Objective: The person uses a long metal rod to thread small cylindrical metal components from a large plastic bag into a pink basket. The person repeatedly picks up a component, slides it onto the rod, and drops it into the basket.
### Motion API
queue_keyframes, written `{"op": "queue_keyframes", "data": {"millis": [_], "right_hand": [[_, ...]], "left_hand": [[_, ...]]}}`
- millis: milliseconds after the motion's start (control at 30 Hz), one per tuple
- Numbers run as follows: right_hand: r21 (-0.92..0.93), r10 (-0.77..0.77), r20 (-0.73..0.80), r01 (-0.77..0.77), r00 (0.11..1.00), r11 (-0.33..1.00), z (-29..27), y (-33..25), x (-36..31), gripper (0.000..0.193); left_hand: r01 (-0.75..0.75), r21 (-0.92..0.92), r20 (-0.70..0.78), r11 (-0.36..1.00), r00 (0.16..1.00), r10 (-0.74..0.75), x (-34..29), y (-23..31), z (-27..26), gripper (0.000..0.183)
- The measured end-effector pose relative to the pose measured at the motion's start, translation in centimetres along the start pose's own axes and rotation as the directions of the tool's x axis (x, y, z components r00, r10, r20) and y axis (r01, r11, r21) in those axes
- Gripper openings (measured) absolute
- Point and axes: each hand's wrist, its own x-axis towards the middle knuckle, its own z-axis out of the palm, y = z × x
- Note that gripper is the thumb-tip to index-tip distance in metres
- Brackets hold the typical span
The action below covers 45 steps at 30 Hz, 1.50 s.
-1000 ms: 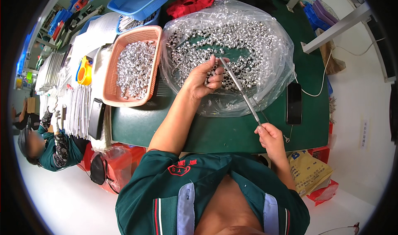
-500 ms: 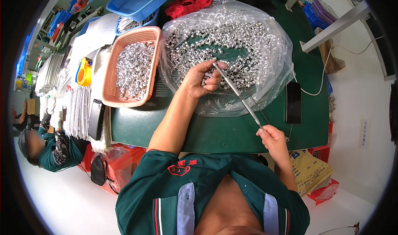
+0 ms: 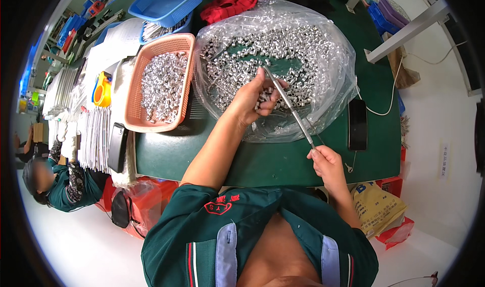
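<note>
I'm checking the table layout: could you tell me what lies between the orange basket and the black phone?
In the head view, the clear bag of small metal parts, with the left hand in it.

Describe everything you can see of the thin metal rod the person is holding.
The thin metal rod is slender, straight and silvery. It slants from the right hand, which pinches its near end, up to the left hand, whose fingers meet its far end above the clear plastic bag of small metal pieces.
</note>
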Motion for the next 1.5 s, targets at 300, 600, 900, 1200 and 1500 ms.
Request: {"op": "queue_keyframes", "data": {"millis": [300, 600, 900, 1200, 1500], "right_hand": [[0.001, 0.034, -0.008, -0.034, 0.999, 0.999, -0.6, -0.1, -0.5, 0.017], [-0.083, 0.02, 0.019, -0.018, 1.0, 0.996, -1.0, 0.0, -1.0, 0.017], [-0.092, 0.028, 0.038, -0.025, 0.999, 0.995, -0.8, -0.4, -1.2, 0.018], [-0.304, -0.058, -0.033, 0.045, 0.998, 0.952, -0.6, -0.2, -1.4, 0.018], [-0.164, -0.043, -0.031, 0.038, 0.999, 0.986, 0.3, 0.4, -0.7, 0.018]], "left_hand": [[-0.086, -0.332, -0.122, 0.939, 0.991, 0.047, 0.9, 1.3, -2.9, 0.025], [-0.172, -0.288, 0.118, 0.942, 0.97, 0.213, 0.4, 1.2, -3.8, 0.025], [-0.183, -0.201, 0.093, 0.962, 0.974, 0.204, 0.4, 1.2, -3.5, 0.011], [-0.167, 0.018, 0.029, 0.986, 0.986, 0.167, 0.0, 2.0, -3.5, 0.007], [-0.04, 0.031, 0.041, 0.999, 0.998, 0.038, 0.1, 0.8, -2.1, 0.023]]}}
